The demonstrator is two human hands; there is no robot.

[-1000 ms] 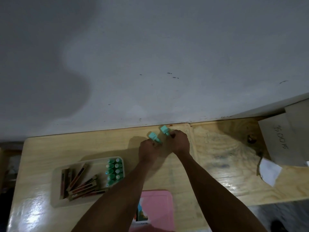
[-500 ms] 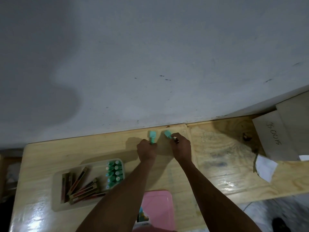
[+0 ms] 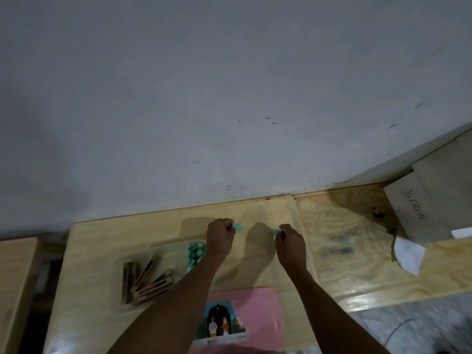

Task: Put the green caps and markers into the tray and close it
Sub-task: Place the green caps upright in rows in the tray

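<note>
My left hand (image 3: 221,238) is closed around a green-capped marker (image 3: 237,227) whose green tip sticks out to the right of the fist. My right hand (image 3: 290,242) grips another green cap (image 3: 274,230), its tip poking out to the left. Both hands hover over the wooden table, apart from each other, to the right of the clear tray (image 3: 122,259). In the tray stand several green caps (image 3: 195,251) in its right part, and several dark brown markers (image 3: 146,279) lie in its left part.
A pink lid (image 3: 255,312) with a picture sticker lies at the table's near edge between my forearms. A grey wall rises right behind the table. Cardboard boxes (image 3: 434,200) and a white paper scrap (image 3: 408,254) sit at the right.
My hands, close together at the table's back edge a second ago, have drawn apart and come slightly toward me, each carrying its green piece. The view has shifted a little.
</note>
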